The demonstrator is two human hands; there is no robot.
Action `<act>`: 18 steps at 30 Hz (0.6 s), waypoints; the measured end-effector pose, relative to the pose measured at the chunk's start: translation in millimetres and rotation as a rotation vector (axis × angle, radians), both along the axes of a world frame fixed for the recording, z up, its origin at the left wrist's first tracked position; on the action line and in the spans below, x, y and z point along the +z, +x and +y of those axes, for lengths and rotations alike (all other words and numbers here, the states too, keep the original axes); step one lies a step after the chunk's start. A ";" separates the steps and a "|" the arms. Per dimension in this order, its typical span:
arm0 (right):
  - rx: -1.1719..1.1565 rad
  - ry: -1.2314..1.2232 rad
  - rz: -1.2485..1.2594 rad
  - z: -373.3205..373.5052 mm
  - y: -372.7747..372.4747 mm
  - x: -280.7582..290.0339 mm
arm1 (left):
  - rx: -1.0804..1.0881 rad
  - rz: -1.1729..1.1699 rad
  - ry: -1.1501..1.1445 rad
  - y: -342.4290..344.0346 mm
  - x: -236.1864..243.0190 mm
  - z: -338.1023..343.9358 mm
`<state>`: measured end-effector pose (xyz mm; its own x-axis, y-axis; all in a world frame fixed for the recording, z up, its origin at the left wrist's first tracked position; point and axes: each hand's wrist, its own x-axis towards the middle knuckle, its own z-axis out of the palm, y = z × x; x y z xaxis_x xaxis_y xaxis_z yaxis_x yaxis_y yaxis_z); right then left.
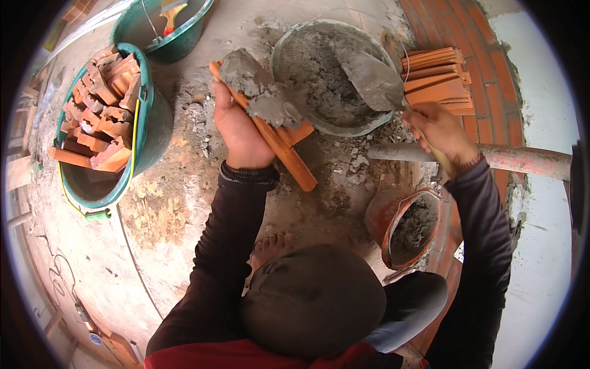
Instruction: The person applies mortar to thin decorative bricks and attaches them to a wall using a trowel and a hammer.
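My left hand is closed around a long, thin orange brick tile, held tilted. Grey mortar lies in thick lumps along its far part. Another orange piece shows just beside the tile; whether it is in my hand or on the floor I cannot tell. In my right hand is the handle of a trowel, its blade coated in mortar and resting over the right side of a round basin. Wet mortar fills much of the basin.
Stacked orange tiles lie right of the basin, near a pipe. Closer to me stands a small orange bucket with mortar inside. At left, a green bucket holds brick pieces; behind it another green bucket carries a brush.
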<state>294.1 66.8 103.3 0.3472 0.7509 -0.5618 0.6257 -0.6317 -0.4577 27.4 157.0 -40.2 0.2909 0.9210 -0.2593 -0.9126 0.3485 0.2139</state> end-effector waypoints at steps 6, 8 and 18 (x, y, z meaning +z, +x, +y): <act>0.009 0.053 0.064 -40.9 1.1 -10.1 | -0.119 -0.054 0.072 19.4 9.3 17.6; -0.077 0.063 0.142 -36.1 -7.3 -7.8 | -0.118 -0.018 0.066 23.9 13.8 19.3; -0.102 0.228 0.273 -80.2 -10.3 13.6 | -0.156 0.031 0.019 45.0 31.9 17.2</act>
<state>283.8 -13.4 116.8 0.2871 0.8365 -0.4667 0.3999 -0.5474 -0.7352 72.4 174.1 -8.3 0.4227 0.8703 -0.2528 -0.8408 0.4807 0.2491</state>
